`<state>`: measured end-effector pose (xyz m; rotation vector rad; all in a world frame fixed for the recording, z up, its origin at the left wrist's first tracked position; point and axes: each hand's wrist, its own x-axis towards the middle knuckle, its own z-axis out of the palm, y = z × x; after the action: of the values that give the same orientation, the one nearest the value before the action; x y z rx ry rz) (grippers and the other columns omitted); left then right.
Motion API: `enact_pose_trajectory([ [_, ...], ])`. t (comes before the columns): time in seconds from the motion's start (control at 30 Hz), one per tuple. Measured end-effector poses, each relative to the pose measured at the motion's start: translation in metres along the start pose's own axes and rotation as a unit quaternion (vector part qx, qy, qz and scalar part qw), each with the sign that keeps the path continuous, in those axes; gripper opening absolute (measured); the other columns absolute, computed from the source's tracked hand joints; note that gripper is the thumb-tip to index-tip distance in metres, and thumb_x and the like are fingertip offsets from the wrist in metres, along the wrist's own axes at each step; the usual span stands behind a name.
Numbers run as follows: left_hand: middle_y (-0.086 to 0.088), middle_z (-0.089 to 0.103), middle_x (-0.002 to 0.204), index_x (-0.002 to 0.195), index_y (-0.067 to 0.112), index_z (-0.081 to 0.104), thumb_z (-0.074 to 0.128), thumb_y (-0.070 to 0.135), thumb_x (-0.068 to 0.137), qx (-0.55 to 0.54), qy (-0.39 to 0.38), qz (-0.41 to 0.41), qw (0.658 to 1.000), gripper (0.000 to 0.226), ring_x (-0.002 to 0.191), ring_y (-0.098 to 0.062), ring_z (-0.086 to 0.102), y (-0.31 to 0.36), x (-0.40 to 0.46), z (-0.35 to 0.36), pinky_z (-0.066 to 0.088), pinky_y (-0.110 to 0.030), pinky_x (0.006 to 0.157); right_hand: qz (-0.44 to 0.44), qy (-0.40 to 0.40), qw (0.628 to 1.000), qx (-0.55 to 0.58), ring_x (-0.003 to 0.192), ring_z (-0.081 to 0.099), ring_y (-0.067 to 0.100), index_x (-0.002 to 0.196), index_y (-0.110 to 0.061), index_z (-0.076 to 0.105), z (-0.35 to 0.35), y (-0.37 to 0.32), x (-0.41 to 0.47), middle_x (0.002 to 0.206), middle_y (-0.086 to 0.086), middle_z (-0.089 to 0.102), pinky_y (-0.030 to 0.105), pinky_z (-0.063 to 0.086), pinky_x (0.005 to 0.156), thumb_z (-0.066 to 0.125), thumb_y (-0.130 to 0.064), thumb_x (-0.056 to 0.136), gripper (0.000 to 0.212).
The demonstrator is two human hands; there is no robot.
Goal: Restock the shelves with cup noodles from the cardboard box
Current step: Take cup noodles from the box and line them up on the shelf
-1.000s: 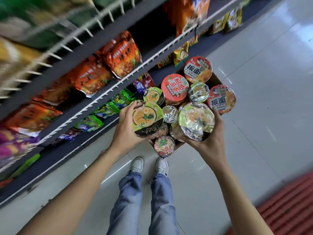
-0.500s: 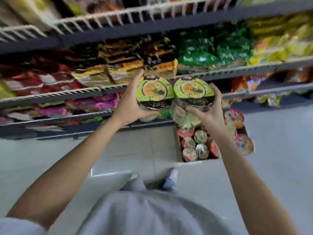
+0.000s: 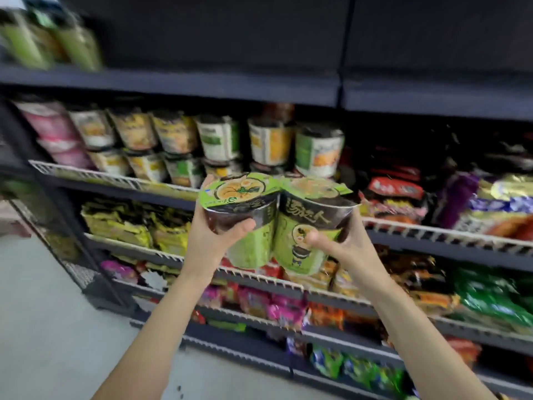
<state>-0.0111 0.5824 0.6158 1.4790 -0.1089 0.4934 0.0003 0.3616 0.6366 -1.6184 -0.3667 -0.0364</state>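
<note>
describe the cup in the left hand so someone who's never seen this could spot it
Look at the dark store shelves, then at the two green noodle cups held up before the wire-fronted cup row. The left hand grips the left cup, touching the right hand's cup. Its lid tips toward the camera, showing a noodle-bowl picture; its neighbour mostly shows its side, with a cartoon figure.

You held two cup noodles side by side before the shelves, touching each other: the left cup point(image 3: 245, 223) in your left hand point(image 3: 212, 241), the right cup point(image 3: 310, 226) in your right hand point(image 3: 343, 249). Behind and above them, stacked cups point(image 3: 219, 137) stood in a row on a wire-fronted shelf point(image 3: 115, 179), to the left of packets point(image 3: 398, 189). Further packets lay on the shelves below. The floor point(image 3: 43, 327) lay at lower left.
</note>
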Motion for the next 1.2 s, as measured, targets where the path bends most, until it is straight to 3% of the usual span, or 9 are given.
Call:
enact_pose_trajectory([
  [0.17,0.024,0.065,0.109,0.135,0.029,0.039,0.082,0.068,0.037,-0.003,0.040,0.062,0.997,0.114,0.108,0.003,0.058,0.048,0.066,-0.097,0.047,-0.014,0.086,-0.094,-0.016,0.995,-0.036,0.105,0.058,-0.008,0.125,-0.026,0.046,0.097,-0.055,0.055,0.114,-0.021,0.063,0.004,0.043,0.080,0.081,-0.029,0.062,0.072],
  [0.33,0.020,0.061,0.115,0.136,0.028,0.040,0.079,0.069,0.042,0.029,0.076,0.137,0.987,0.110,0.108,0.005,0.057,0.099,0.130,-0.169,0.045,-0.010,0.084,-0.168,-0.016,0.985,-0.040,0.100,0.055,-0.017,0.118,-0.047,0.043,0.165,-0.114,0.113,0.107,-0.037,0.060,-0.001,0.041,0.077,0.077,-0.041,0.063,0.065],
  [0.47,0.014,0.064,0.105,0.111,0.027,0.053,0.080,0.053,0.047,0.060,0.127,0.182,0.973,0.074,0.092,0.007,0.062,0.121,0.192,-0.215,0.046,-0.010,0.074,-0.207,-0.004,0.978,-0.039,0.103,0.063,0.000,0.133,-0.031,0.040,0.204,-0.149,0.178,0.118,-0.014,0.063,0.023,0.052,0.087,0.075,-0.050,0.060,0.083],
  [0.6,0.003,0.062,0.113,0.121,0.012,0.050,0.087,0.044,0.052,0.122,0.168,0.228,0.951,0.085,0.091,0.009,0.060,0.131,0.255,-0.248,0.045,-0.007,0.074,-0.212,0.007,0.976,-0.046,0.101,0.065,0.007,0.133,-0.024,0.040,0.230,-0.174,0.254,0.115,-0.009,0.064,0.028,0.053,0.084,0.078,-0.051,0.055,0.091],
  [0.77,0.001,0.044,0.117,0.122,0.013,0.047,0.078,0.069,0.044,0.260,0.237,0.269,0.896,0.101,0.110,-0.011,0.048,0.137,0.333,-0.275,0.039,-0.022,0.095,-0.239,0.009,0.961,-0.138,0.103,0.055,0.008,0.136,-0.017,0.034,0.267,-0.184,0.342,0.115,-0.010,0.053,0.022,0.043,0.083,0.079,-0.043,0.068,0.086],
  [0.9,0.003,0.038,0.118,0.128,0.010,0.041,0.077,0.063,0.053,0.315,0.248,0.221,0.889,0.098,0.111,-0.014,0.044,0.133,0.393,-0.296,0.037,-0.025,0.095,-0.240,0.019,0.952,-0.191,0.109,0.054,0.013,0.135,-0.015,0.034,0.304,-0.183,0.409,0.123,-0.003,0.052,0.025,0.044,0.086,0.079,-0.048,0.067,0.088],
  [1.03,-0.002,0.046,0.118,0.124,0.010,0.046,0.073,0.070,0.053,0.326,0.252,0.149,0.899,0.097,0.112,-0.021,0.049,0.114,0.446,-0.330,0.042,-0.034,0.096,-0.204,0.037,0.964,-0.170,0.120,0.051,0.021,0.139,-0.015,0.025,0.341,-0.180,0.474,0.132,0.003,0.050,0.030,0.045,0.093,0.083,-0.042,0.066,0.097],
  [1.13,-0.002,0.052,0.120,0.122,0.014,0.049,0.066,0.081,0.048,0.340,0.245,0.111,0.901,0.102,0.111,-0.023,0.053,0.102,0.474,-0.352,0.045,-0.039,0.094,-0.191,0.020,0.967,-0.166,0.126,0.048,0.027,0.147,-0.031,0.000,0.366,-0.177,0.517,0.143,0.012,0.041,0.035,0.042,0.099,0.085,-0.035,0.065,0.118],
  [1.2,-0.004,0.050,0.125,0.126,0.015,0.048,0.065,0.079,0.051,0.342,0.235,0.102,0.904,0.100,0.116,-0.025,0.051,0.097,0.488,-0.364,0.040,-0.038,0.096,-0.196,0.022,0.962,-0.188,0.126,0.046,0.030,0.145,-0.039,0.002,0.382,-0.175,0.541,0.141,0.016,0.041,0.038,0.040,0.102,0.085,-0.038,0.064,0.116],
])
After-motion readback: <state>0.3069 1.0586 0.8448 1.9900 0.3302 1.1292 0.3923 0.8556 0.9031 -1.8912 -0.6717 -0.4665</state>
